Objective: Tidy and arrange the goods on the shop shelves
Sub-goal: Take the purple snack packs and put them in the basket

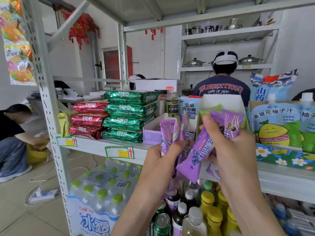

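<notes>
Several slim purple foil sachets (196, 150) are being pinched by left hand (162, 159) and right hand (233, 147) over the grey metal shelf (95, 145) front edge; likely light, slippery: grip mid-length.

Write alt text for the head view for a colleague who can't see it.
The left hand and right hand both grip slim purple foil snack sachets before a grey metal shelf, near an open purple cardboard box beside stacked green foil packs.
</notes>
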Motion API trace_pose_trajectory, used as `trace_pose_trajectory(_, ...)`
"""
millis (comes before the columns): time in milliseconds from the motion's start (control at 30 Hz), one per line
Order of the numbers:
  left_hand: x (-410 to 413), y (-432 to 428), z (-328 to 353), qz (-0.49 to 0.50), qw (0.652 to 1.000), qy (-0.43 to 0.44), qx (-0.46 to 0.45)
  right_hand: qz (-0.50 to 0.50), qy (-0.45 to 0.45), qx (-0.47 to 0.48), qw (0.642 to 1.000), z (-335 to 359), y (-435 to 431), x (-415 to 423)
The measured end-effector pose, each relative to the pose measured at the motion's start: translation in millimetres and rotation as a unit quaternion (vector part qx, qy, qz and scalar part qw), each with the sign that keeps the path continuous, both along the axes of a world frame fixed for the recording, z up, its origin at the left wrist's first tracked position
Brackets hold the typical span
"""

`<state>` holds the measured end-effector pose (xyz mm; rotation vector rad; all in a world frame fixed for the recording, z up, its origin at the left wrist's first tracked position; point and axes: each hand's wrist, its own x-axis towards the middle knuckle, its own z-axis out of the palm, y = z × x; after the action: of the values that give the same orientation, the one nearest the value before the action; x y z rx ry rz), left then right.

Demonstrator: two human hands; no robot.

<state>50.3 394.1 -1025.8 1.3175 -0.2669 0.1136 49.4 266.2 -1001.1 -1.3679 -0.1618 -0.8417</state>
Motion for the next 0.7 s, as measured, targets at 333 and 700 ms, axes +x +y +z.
trace_pose_trajectory(333, 5, 10, -2, -0.025, 0.999, -0.030, -0.020, 0.046, 0.018, -0.011, 0.999, -2, -9, 9)
trace_pose_trajectory(700, 6, 12, -2, -0.063, 0.995, -0.073, 0.009, 0.097, 0.033, -0.052, 0.993, -8, -9, 13)
